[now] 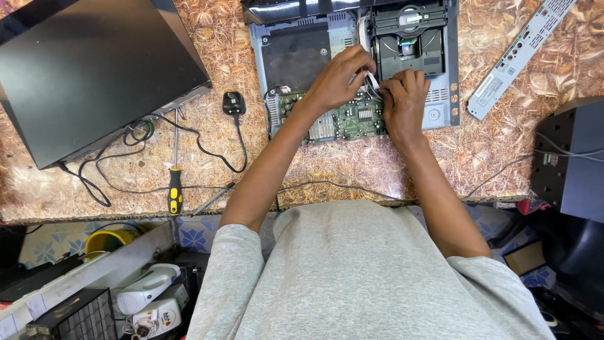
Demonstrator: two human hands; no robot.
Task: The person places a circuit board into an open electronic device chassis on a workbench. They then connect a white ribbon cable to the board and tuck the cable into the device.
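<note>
Both hands, left hand point(340, 79) and right hand point(402, 101), pinching white ribbon cable point(372, 83) over circuit board point(349, 119).

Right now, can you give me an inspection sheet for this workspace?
Surface: patterned brown table, worn front edge.
Job's things: opened disc player chassis, green circuit board, white ribbon cable.
Clutter: yellow-handled screwdriver, black cover panel, grey rear strip, black speaker.
Fingers: left hand and right hand both pinch the ribbon cable.
Cables: black mains lead with plug, loosely coiled.
Surroundings: yellow tub and white gadgets below the table.
</note>
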